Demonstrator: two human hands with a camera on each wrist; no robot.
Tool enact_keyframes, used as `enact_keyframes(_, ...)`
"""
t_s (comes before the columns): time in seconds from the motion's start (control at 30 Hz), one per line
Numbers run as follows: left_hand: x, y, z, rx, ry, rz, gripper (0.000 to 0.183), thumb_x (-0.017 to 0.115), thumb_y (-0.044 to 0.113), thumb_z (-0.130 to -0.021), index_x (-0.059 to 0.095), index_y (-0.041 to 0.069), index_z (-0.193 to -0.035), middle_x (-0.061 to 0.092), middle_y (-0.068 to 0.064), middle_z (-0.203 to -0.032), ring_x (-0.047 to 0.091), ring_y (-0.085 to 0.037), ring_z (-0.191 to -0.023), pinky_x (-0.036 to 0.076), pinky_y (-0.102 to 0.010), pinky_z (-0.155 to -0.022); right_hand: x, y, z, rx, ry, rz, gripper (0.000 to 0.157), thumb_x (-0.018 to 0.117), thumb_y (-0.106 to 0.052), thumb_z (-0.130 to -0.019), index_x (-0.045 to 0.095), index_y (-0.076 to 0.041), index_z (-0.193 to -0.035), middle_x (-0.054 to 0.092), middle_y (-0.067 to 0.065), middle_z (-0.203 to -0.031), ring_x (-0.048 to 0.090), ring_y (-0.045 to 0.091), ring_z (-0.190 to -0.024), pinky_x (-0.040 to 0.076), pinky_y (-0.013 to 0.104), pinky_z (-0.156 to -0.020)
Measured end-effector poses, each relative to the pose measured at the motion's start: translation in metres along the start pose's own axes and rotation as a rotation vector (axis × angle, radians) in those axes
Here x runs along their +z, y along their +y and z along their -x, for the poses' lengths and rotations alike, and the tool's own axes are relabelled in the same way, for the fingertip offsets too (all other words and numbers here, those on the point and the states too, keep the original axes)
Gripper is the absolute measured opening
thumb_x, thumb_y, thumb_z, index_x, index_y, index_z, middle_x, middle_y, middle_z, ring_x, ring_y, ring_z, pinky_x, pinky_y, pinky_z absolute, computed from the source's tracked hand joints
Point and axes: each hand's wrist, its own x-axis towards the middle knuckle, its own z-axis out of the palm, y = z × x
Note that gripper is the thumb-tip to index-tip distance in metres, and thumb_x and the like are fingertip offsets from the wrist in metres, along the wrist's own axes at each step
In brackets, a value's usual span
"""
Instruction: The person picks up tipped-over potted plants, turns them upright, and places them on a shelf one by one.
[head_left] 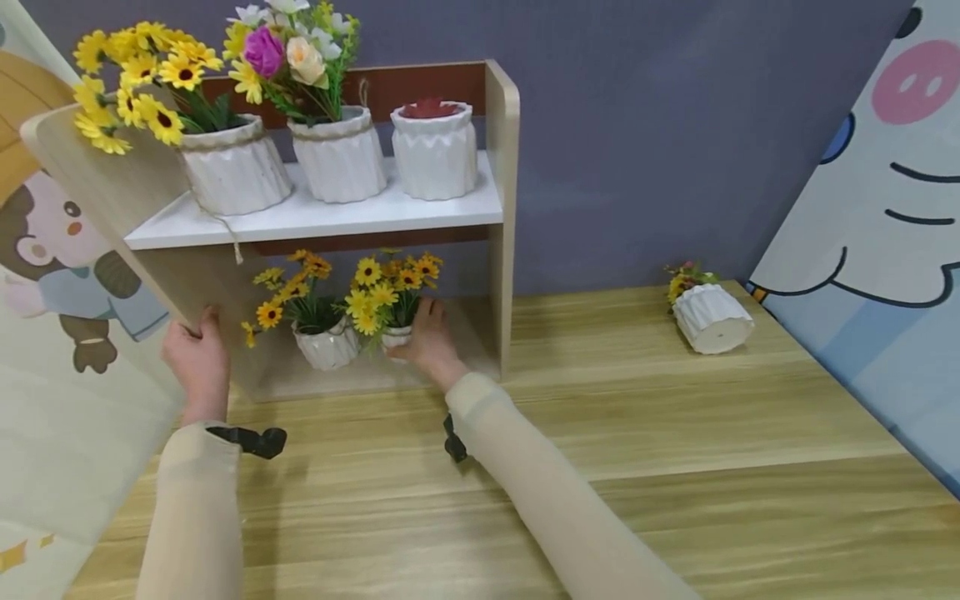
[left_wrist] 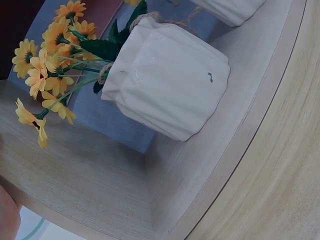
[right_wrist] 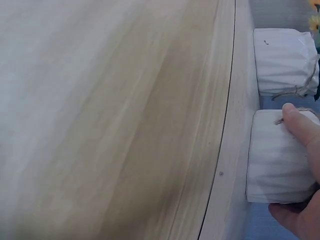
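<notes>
My right hand grips a small white ribbed pot of yellow daisies on the lower level of a wooden shelf. In the right wrist view, thumb and fingers lie on either side of this pot. Left of it stands another white pot with orange-yellow daisies. At the shelf's left side panel, my left hand holds the front edge; only a bit of that hand shows at the left wrist view's corner.
On the upper level stand a pot with yellow flowers, a pot with mixed flowers and a white pot with something red inside. A flowered pot lies on its side at the right of the wooden table.
</notes>
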Motion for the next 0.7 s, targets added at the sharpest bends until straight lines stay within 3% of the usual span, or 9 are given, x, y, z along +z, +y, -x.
enact_keyframes(0.2,-0.0002,0.0032,-0.0001,-0.009,-0.027,-0.014,0.038,0.054,0.037,-0.088,0.061,0.008,-0.111,0.062,-0.006,-0.112,0.057,-0.002,-0.09,0.043,-0.021,-0.08,0.0025,-0.0004,-0.0063,0.005,-0.006,-0.014,0.11,0.083,-0.039,-0.059,0.016,-0.001,-0.137,0.029,0.023,-0.134,0.036,0.035,-0.123,0.037,0.037,-0.099)
enact_keyframes(0.43,0.0009,0.0036,0.0004,0.015,-0.024,0.025,0.034,0.055,0.037,-0.088,0.062,0.009,-0.105,0.063,0.001,-0.103,0.055,0.001,-0.085,0.041,-0.018,-0.075,0.0023,0.0024,-0.0075,-0.004,-0.019,-0.066,0.107,0.082,-0.038,-0.062,0.015,-0.003,-0.139,0.024,0.023,-0.137,0.033,0.034,-0.125,0.038,0.037,-0.098)
enact_keyframes(0.7,0.0009,0.0011,0.0011,-0.025,-0.009,0.033,0.033,0.057,0.036,-0.087,0.063,0.009,-0.105,0.062,0.003,-0.1,0.055,0.0,-0.083,0.04,-0.017,-0.074,-0.0053,0.0044,-0.0035,0.019,-0.135,-0.109,0.105,0.074,-0.04,-0.071,0.007,-0.008,-0.145,0.012,0.022,-0.146,0.025,0.035,-0.132,0.036,0.04,-0.099)
